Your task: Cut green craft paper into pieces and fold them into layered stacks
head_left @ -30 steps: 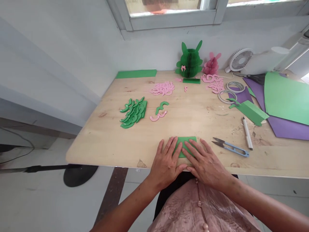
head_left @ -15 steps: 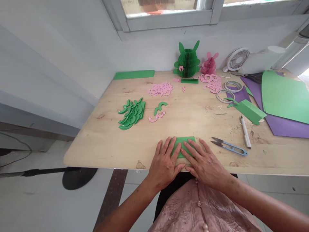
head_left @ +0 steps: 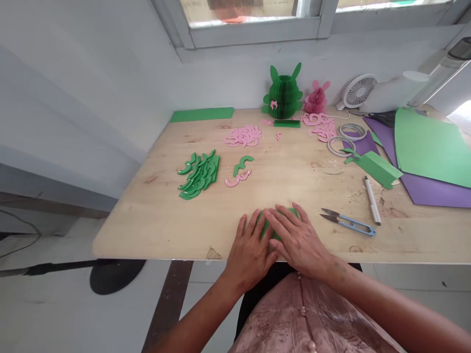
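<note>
A small rectangle of green paper [head_left: 272, 234] lies flat at the table's front edge, mostly covered by my hands. My left hand [head_left: 250, 247] is spread over its left side, fingers stretched out. Across the paper's middle rests my right hand [head_left: 300, 240], flat and open, its fingertips touching or overlapping the fingers of the left. Thread snips [head_left: 349, 223] with blue handles lie just right of my right hand. Farther back are a green wavy cutout [head_left: 243, 164] and a pink wavy cutout [head_left: 237, 179], one against the other.
Left stands a pile of green cutouts [head_left: 198, 174]; pink cutouts [head_left: 243, 136] lie behind. At the back are a green honeycomb paper figure [head_left: 283, 95], a smaller pink one [head_left: 315, 100] and a fan [head_left: 358, 90]. Tape rolls [head_left: 341, 146], a pen [head_left: 373, 201] and paper sheets [head_left: 430, 147] are right.
My right hand has slid left across the green paper, up to my left hand's fingers, covering more of the paper. My left hand stays nearly in place. The view has shifted slightly.
</note>
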{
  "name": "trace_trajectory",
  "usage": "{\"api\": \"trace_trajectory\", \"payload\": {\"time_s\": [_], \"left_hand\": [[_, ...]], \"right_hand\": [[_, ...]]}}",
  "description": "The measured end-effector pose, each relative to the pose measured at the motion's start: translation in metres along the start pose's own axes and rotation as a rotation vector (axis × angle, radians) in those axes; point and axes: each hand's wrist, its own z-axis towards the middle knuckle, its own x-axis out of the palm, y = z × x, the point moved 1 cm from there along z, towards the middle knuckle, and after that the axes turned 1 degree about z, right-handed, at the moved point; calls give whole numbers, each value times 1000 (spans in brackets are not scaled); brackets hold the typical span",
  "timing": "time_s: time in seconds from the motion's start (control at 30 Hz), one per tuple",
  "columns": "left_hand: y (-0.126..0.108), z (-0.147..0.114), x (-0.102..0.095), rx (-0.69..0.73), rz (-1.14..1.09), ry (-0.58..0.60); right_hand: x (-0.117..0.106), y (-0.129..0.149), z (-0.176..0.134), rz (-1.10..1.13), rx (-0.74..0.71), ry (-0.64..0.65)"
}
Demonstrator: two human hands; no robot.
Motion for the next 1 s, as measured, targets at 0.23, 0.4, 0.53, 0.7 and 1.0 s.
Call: {"api": "trace_trajectory", "payload": {"time_s": [0.23, 0.4, 0.53, 0.7, 1.0], "left_hand": [[-1, 0, 0, -26, -27, -34], [-1, 0, 0, -30, -27, -29], [-1, 0, 0, -31, -26, -30], [-1, 0, 0, -25, -31, -47], [-1, -1, 1, -27, -58, -75]], "right_hand": [[10, 11, 12, 7, 61, 18], [13, 12, 11, -13, 84, 9], [12, 13, 12, -18, 98, 8], [13, 14, 10, -21, 102, 7], [13, 14, 10, -21, 117, 26]]}}
